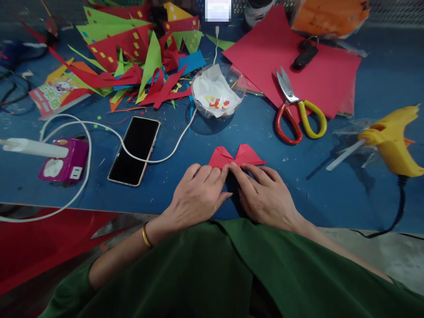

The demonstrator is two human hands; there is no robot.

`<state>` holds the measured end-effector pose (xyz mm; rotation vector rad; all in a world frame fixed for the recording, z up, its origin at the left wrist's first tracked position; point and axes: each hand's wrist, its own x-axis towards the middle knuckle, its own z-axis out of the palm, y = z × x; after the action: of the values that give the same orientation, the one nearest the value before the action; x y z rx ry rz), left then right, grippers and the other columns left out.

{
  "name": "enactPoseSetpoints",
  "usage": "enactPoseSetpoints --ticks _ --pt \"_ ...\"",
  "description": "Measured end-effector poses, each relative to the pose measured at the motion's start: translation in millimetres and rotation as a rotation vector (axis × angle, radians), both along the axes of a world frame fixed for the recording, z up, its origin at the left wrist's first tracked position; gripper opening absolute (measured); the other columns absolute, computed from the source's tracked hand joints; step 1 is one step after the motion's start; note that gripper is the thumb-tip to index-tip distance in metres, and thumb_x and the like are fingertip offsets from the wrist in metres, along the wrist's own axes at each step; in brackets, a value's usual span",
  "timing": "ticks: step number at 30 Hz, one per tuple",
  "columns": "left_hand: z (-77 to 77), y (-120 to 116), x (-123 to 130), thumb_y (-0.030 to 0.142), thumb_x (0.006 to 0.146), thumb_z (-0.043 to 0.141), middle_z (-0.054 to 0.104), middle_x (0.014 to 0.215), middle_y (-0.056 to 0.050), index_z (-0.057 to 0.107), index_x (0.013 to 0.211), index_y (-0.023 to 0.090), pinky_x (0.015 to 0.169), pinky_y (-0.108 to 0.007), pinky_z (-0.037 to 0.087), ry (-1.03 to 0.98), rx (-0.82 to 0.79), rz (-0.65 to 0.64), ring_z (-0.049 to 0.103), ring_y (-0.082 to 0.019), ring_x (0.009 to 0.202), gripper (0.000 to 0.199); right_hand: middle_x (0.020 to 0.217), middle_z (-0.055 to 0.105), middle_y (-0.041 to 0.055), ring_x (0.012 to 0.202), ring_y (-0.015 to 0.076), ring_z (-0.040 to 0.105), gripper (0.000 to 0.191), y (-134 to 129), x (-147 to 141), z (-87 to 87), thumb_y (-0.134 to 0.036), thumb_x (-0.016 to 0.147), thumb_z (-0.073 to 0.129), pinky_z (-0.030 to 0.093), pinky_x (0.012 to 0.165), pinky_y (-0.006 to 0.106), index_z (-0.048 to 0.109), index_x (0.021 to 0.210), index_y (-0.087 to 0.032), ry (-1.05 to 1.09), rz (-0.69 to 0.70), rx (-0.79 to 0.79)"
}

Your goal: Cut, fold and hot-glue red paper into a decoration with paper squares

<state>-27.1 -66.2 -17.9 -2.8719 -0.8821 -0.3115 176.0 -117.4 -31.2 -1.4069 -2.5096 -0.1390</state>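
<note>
A folded piece of red paper (247, 155) lies on the blue table close to its front edge, with two angled peaks pointing away from me. My left hand (198, 190) presses its fingertips on the near left edge of the paper, fingers bent and close together. From the other side, my right hand (266, 194) holds the near right edge down, its index fingertip almost touching the left one at the middle crease. The fingers hide the paper's near edge.
Scissors (290, 98) with red and yellow handles rest partly on red sheets (327, 84). A yellow glue gun (386, 137) lies at right. Leftward are a phone (134, 152), white cable (180, 139) and purple adapter (79, 152). Behind stand a clear bowl (239, 104) and paper scraps (150, 66).
</note>
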Motion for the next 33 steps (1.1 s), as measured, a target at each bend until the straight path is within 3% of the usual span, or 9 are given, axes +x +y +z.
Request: enactPoseSetpoints --ticks 7,15,18,21,24,28,33 --pt "3.3 -6 -4 0.041 0.101 0.054 0.074 0.094 -0.011 0.067 0.126 0.000 0.080 -0.042 0.039 0.012 0.074 0.045 0.059 -0.025 0.083 0.050 0.131 0.072 0.0130 0.119 0.0261 0.058 0.050 0 1 -1.9 -0.015 0.096 0.048 0.043 0.092 0.041 0.049 0.143 0.000 0.007 -0.010 -0.013" --pt "8.6 -16 -35 0.042 0.100 0.056 0.074 0.087 -0.009 0.068 0.128 0.006 0.072 -0.041 0.038 0.129 0.091 0.172 0.063 -0.026 0.078 0.048 0.124 0.075 0.0121 0.118 0.0262 0.058 0.048 1 1 -1.0 -0.012 0.094 0.050 0.043 0.091 0.041 0.053 0.139 0.002 0.013 -0.009 0.003" --pt "10.0 -18 -37 0.044 0.098 0.059 0.078 0.094 -0.010 0.072 0.121 0.010 0.076 -0.041 0.042 0.028 0.128 0.197 0.067 -0.026 0.084 0.043 0.124 0.075 0.0121 0.118 0.0266 0.059 0.047 1 1 -1.0 -0.012 0.094 0.050 0.042 0.092 0.042 0.054 0.139 0.002 0.020 -0.006 0.002" --pt "8.2 -16 -26 0.033 0.098 0.059 0.078 0.115 -0.010 0.070 0.125 0.010 0.086 -0.041 0.045 -0.056 0.121 0.108 0.068 -0.026 0.099 0.037 0.126 0.074 0.0130 0.118 0.0269 0.059 0.048 1 1 -1.2 -0.013 0.094 0.049 0.043 0.093 0.042 0.053 0.139 0.001 0.017 -0.002 -0.002" --pt "3.9 -12 -12 0.036 0.102 0.053 0.069 0.136 -0.013 0.063 0.134 0.004 0.095 -0.041 0.046 -0.019 0.015 0.002 0.063 -0.028 0.117 0.046 0.128 0.073 0.0140 0.118 0.0270 0.061 0.048 0 0 -1.8 -0.013 0.094 0.048 0.043 0.094 0.044 0.053 0.140 0.001 0.011 -0.001 0.010" --pt "0.3 -11 -6 0.040 0.104 0.048 0.066 0.140 -0.016 0.059 0.139 0.002 0.100 -0.043 0.046 0.023 -0.060 -0.023 0.063 -0.030 0.119 0.053 0.131 0.072 0.0144 0.120 0.0247 0.064 0.046 -2 0 -2.8 -0.011 0.095 0.045 0.042 0.099 0.043 0.053 0.139 -0.001 0.012 -0.015 0.025" --pt "0.0 -9 -10 0.039 0.103 0.052 0.066 0.139 -0.017 0.062 0.134 0.003 0.100 -0.045 0.048 -0.023 -0.074 -0.040 0.064 -0.030 0.118 0.049 0.125 0.075 0.0138 0.114 0.0227 0.069 0.038 -8 12 -0.8 -0.008 0.095 0.047 0.042 0.099 0.039 0.058 0.131 -0.003 -0.005 -0.155 0.103"
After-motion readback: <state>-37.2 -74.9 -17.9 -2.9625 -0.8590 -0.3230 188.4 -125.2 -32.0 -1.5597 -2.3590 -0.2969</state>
